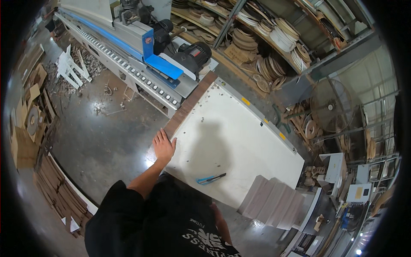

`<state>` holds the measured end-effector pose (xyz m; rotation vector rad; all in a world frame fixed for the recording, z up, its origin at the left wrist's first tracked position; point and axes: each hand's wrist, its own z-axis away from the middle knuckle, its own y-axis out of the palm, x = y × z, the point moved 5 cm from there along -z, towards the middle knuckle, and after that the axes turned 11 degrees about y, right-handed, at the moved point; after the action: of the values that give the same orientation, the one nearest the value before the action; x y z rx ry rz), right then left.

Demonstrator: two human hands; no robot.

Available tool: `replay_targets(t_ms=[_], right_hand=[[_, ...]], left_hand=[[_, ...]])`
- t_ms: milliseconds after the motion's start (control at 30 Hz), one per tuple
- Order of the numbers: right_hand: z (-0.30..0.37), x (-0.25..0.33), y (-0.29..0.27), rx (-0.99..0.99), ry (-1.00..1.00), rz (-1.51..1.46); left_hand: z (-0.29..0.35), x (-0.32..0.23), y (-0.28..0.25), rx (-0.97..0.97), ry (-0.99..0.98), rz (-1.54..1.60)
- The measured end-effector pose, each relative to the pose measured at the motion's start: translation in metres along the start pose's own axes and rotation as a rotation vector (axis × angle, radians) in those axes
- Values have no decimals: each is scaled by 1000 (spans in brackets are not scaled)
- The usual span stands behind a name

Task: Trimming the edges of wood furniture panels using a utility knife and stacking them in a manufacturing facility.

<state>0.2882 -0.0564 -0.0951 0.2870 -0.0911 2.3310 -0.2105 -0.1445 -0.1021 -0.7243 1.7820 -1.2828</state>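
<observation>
My left hand [163, 145] lies flat with fingers stretched out, on the near end of a long brown wood-grain strip [188, 105]. That strip runs along the left edge of a white-topped table [248, 141], its far end beside a machine. Part of my right arm [220, 222] shows beside my body, below the table's near edge; its fingers cannot be made out. A blue utility knife [210, 178] rests on the tabletop, nearest to my body. Brownish-grey panels [272, 201] lie stacked in stepped fashion at the table's near right corner.
A long machine [124, 64] with a roller track and blue guard stands ahead on the left. Shelves of coiled edging [246, 38] line the back, with a large fan [331, 106] at right. Brown strips [64, 192] and a cardboard box [25, 145] are at far left.
</observation>
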Motion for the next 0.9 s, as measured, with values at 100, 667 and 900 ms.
replay_targets(t_ms=[100,667,900], right_hand=[[-32,-89,-86,-97,-183,120],[5,16,-41,-644,-473,185],[-41,75,-87,-724,-557,574]], left_hand=[[-1,-1,-4,-22,12,34],[-8,13,-5,-22,-29,166],[-23,28,-26,271,132,199]])
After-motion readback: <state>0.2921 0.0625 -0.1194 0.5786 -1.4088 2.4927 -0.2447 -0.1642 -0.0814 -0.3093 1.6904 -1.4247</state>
